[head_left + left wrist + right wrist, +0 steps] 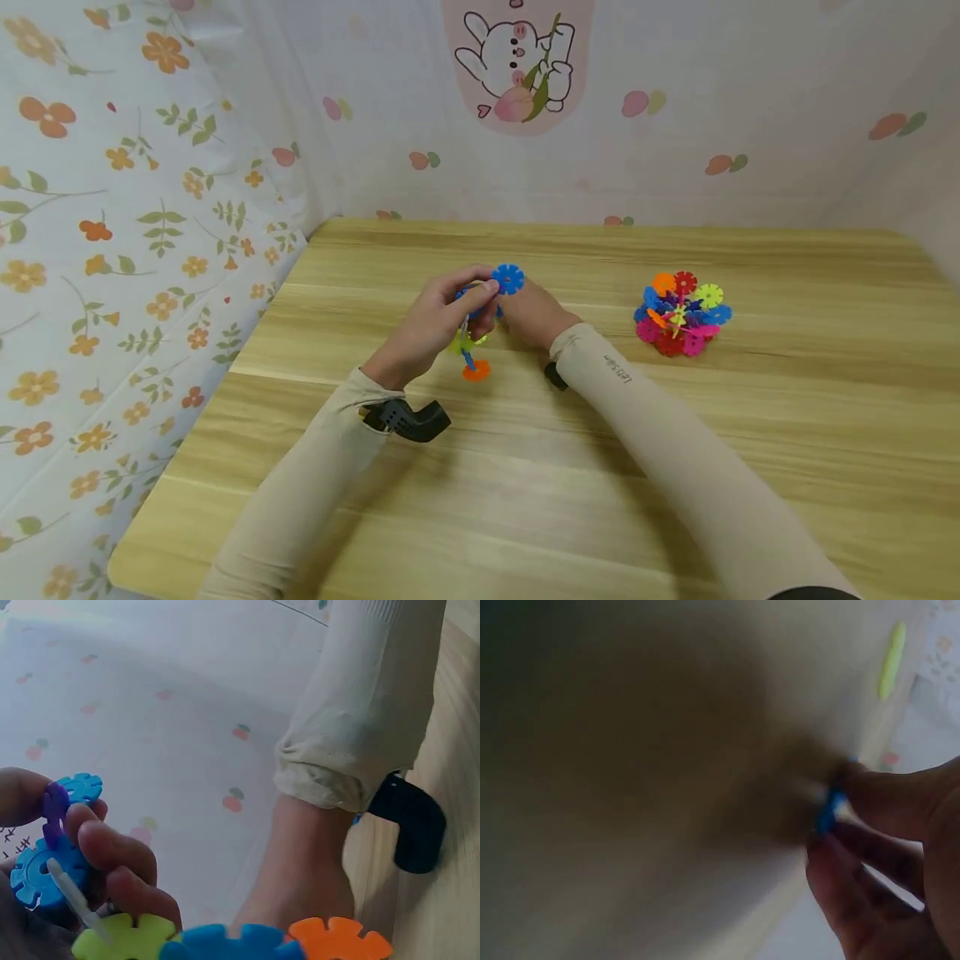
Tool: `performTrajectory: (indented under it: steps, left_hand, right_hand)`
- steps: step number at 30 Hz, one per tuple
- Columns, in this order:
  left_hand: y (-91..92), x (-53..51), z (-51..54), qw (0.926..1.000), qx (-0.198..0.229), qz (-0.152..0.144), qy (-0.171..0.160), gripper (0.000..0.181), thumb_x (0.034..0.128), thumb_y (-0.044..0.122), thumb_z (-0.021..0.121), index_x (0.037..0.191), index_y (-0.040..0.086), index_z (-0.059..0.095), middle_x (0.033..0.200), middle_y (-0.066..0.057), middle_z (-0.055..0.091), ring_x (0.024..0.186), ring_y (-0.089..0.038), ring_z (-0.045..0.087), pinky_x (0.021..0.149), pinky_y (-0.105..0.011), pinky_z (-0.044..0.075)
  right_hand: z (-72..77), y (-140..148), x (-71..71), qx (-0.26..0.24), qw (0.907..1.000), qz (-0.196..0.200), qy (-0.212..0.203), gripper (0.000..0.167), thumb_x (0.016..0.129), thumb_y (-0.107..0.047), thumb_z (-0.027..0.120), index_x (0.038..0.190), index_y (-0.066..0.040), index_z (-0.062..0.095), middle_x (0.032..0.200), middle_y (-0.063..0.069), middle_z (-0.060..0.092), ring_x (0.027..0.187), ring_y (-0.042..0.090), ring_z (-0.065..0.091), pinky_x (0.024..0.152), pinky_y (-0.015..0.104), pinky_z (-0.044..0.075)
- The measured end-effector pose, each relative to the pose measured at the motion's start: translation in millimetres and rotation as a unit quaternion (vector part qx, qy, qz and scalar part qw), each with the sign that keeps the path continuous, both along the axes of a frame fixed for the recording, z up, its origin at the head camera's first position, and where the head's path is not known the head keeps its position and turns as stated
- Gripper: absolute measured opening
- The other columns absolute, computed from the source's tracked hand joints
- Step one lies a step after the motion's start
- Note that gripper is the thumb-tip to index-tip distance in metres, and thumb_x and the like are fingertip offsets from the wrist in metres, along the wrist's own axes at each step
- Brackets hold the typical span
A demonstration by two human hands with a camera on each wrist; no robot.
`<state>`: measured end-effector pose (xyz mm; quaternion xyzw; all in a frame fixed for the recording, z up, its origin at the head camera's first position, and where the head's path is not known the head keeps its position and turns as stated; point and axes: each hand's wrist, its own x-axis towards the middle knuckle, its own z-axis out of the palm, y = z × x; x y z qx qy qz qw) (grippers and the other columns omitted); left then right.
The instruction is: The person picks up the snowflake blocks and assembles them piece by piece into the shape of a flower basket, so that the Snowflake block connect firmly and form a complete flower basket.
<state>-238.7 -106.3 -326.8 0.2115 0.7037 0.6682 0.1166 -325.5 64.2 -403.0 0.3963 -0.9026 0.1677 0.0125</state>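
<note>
My left hand (pixel 431 321) grips a joined string of plastic snowflake discs. In the left wrist view the string includes a purple disc (pixel 55 814), a blue disc (pixel 45 876), a white disc seen edge-on (pixel 75 900), and a yellow-green disc (pixel 127 936). An orange disc (pixel 477 371) hangs at the lower end, under the hand. By the left thumb tip, a blue disc (pixel 508 279) faces the head camera. Close beside it is my right hand (pixel 536 312), its fingers mostly hidden there. The right wrist view shows that hand pinching a small blue disc (pixel 829 808) between thumb and fingers.
Right of the hands, a round cluster of many-coloured snowflake discs (pixel 681 317) sits on the wooden table (pixel 810 400). Patterned white cloth (pixel 675 125) hangs behind the table, and flowered cloth (pixel 150 250) hangs along its left side. Each wrist carries a black camera mount (pixel 412 421).
</note>
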Motion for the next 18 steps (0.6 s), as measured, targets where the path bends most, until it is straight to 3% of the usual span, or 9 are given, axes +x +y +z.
performTrajectory:
  steps: [2, 5, 8, 10, 13, 15, 18]
  left_hand:
    - [-0.2, -0.1, 1.6, 0.9999, -0.004, -0.012, -0.006, 0.019, 0.1062, 0.015, 0.047, 0.105, -0.001, 0.058, 0.074, -0.003, 0.052, 0.061, -0.017, 0.047, 0.058, -0.027, 0.042]
    - [-0.8, 0.5, 3.0, 0.9994, -0.014, -0.026, -0.018, 0.019, 0.1058, 0.015, 0.048, 0.102, 0.001, 0.059, 0.081, -0.006, 0.059, 0.065, -0.017, 0.056, 0.058, -0.027, 0.045]
    - [0.3, 1.5, 4.5, 0.9987, -0.021, -0.033, -0.033, 0.021, 0.1059, 0.015, 0.046, 0.105, -0.002, 0.06, 0.092, -0.01, 0.062, 0.071, -0.016, 0.062, 0.06, -0.025, 0.045]
    - [2.4, 1.3, 5.0, 0.9984, -0.025, -0.036, -0.036, 0.023, 0.1062, 0.015, 0.045, 0.108, -0.003, 0.059, 0.094, -0.009, 0.062, 0.073, -0.015, 0.062, 0.061, -0.024, 0.045]
    - [7.5, -0.3, 5.6, 0.998, -0.038, -0.042, -0.027, 0.024, 0.1067, 0.016, 0.044, 0.108, -0.004, 0.058, 0.091, -0.005, 0.061, 0.072, -0.016, 0.058, 0.06, -0.023, 0.043]
    - [10.0, -0.8, 4.8, 0.9976, -0.049, -0.043, -0.022, 0.024, 0.1071, 0.016, 0.043, 0.107, -0.002, 0.058, 0.089, -0.003, 0.061, 0.071, -0.016, 0.056, 0.058, -0.023, 0.042]
    - [13.1, -1.1, 5.1, 0.997, -0.062, -0.044, -0.014, 0.023, 0.1076, 0.017, 0.043, 0.106, 0.002, 0.06, 0.089, -0.003, 0.061, 0.069, -0.017, 0.053, 0.057, -0.022, 0.039]
  right_hand:
    - [2.1, -2, -0.4, -0.018, 0.9998, -0.006, -0.011, 0.018, 0.099, 0.001, 0.056, 0.092, -0.003, 0.072, 0.09, 0.009, 0.071, 0.084, 0.021, 0.063, 0.083, 0.036, 0.054]
    - [9.1, 4, -0.7, -0.017, 0.9972, -0.039, -0.061, 0.021, 0.097, 0.0, 0.058, 0.078, -0.005, 0.066, 0.069, 0.001, 0.054, 0.066, 0.015, 0.048, 0.066, 0.029, 0.043]
    - [14.4, 18, 0.8, -0.039, 0.9923, -0.062, -0.1, 0.022, 0.093, -0.002, 0.064, 0.071, -0.007, 0.061, 0.063, -0.001, 0.043, 0.06, 0.014, 0.04, 0.061, 0.027, 0.034]
    - [19.1, 32, 6.8, -0.077, 0.9883, -0.075, -0.109, 0.02, 0.092, -0.004, 0.068, 0.073, -0.007, 0.061, 0.063, 0.002, 0.052, 0.06, 0.015, 0.05, 0.061, 0.025, 0.039]
    - [32.3, 55, 26.9, -0.177, 0.9685, -0.1, -0.144, 0.011, 0.092, -0.002, 0.069, 0.081, -0.004, 0.067, 0.078, 0.013, 0.069, 0.068, 0.023, 0.069, 0.066, 0.03, 0.058]
    - [40.7, 67, 44.0, -0.24, 0.9524, -0.107, -0.154, 0.009, 0.094, -0.001, 0.066, 0.086, -0.002, 0.07, 0.089, 0.017, 0.072, 0.075, 0.022, 0.075, 0.071, 0.032, 0.063]
    - [52.1, 78, 69.6, -0.316, 0.9373, -0.096, -0.112, 0.007, 0.091, 0.004, 0.067, 0.091, 0.0, 0.073, 0.09, 0.016, 0.072, 0.073, 0.013, 0.076, 0.068, 0.025, 0.062]
